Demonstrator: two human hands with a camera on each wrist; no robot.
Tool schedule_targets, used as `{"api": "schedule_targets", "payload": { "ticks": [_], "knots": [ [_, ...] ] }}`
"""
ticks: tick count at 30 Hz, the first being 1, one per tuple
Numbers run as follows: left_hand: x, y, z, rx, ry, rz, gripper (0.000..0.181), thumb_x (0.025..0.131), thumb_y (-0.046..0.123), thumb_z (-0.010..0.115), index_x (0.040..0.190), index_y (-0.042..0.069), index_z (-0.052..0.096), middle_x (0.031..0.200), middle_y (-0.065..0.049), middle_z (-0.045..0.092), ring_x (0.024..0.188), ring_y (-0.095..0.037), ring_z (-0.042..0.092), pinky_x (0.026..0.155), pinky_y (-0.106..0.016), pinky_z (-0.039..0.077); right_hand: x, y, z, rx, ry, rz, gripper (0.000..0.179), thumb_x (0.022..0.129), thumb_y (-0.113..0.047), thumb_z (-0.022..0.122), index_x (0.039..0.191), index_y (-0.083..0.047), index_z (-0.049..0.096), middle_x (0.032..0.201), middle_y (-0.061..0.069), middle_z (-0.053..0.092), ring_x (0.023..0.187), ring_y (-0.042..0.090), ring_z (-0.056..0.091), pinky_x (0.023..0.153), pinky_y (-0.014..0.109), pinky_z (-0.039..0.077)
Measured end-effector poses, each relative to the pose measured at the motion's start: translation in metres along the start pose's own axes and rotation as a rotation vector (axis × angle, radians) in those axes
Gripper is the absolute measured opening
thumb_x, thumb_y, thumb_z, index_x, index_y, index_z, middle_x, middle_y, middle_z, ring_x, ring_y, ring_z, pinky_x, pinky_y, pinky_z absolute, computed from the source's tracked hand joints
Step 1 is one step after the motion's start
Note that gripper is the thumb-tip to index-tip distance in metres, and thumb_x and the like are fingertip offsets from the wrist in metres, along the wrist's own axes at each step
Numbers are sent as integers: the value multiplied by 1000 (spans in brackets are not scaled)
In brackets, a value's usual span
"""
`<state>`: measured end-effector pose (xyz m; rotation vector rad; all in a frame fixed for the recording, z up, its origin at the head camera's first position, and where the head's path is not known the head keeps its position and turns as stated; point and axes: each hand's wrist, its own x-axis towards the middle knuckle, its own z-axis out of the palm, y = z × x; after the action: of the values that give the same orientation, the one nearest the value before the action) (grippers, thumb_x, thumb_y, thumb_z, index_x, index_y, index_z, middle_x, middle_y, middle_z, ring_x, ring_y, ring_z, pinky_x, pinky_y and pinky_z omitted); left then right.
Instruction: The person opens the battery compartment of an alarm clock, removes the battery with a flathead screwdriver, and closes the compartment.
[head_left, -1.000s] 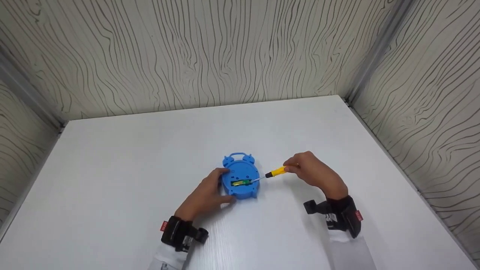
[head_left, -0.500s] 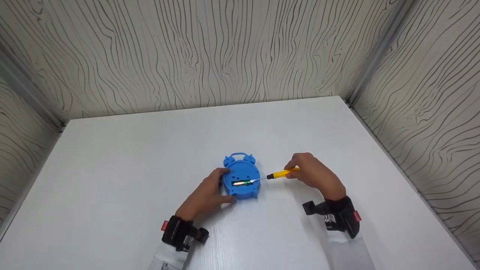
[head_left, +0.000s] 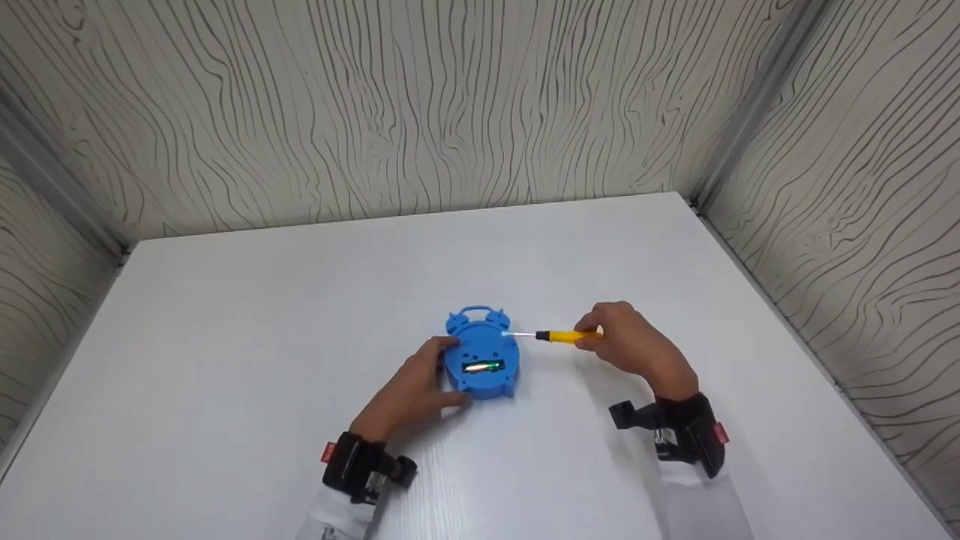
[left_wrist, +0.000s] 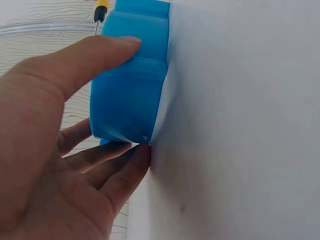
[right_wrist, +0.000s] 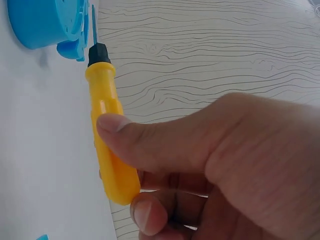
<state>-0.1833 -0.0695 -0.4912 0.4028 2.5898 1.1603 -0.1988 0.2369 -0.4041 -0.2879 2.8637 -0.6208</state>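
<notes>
A blue alarm clock (head_left: 486, 341) lies on its face on the white table, its back and uncovered battery slot upward. A battery (head_left: 484, 367) with a green end sits in the slot, shiny with glare. My left hand (head_left: 412, 386) grips the clock's left side, thumb at the lower edge and fingers higher up; the left wrist view has the thumb on the blue side wall (left_wrist: 127, 102). My right hand (head_left: 626, 341) pinches a screwdriver (head_left: 559, 337) by its yellow handle. Its shaft points left, with the tip over the clock's upper right back.
The white tabletop (head_left: 300, 300) stretches around the clock on all sides. Wood-grain panels (head_left: 420, 105) stand behind it and at both sides. A small blue piece (right_wrist: 43, 237) shows at the lower left corner in the right wrist view.
The screwdriver tip has moved up from the right end of the battery slot to over the clock's upper back, its shaft now nearly level. My left hand and the clock have stayed put.
</notes>
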Motion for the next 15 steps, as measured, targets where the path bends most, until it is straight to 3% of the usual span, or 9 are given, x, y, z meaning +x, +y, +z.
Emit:
{"api": "schedule_targets", "payload": {
  "ticks": [8, 15],
  "knots": [
    [-1, 1, 0, -21, 5, -6, 86, 77, 31, 82, 147, 17, 34, 154, -11, 39, 144, -29, 37, 116, -48, 35, 2, 0, 2, 13, -28, 52, 23, 90, -15, 68, 110, -6, 73, 102, 10, 68, 93, 24, 53, 82, 38, 51],
    [-1, 1, 0, -23, 7, -15, 85, 78, 31, 81, 147, 17, 34, 154, -11, 38, 145, -29, 35, 116, -48, 35, 6, 5, 5, 71, -111, 72, 22, 91, -13, 62, 108, -1, 68, 94, 11, 65, 63, 17, 56, 59, 26, 48]
  ]
}}
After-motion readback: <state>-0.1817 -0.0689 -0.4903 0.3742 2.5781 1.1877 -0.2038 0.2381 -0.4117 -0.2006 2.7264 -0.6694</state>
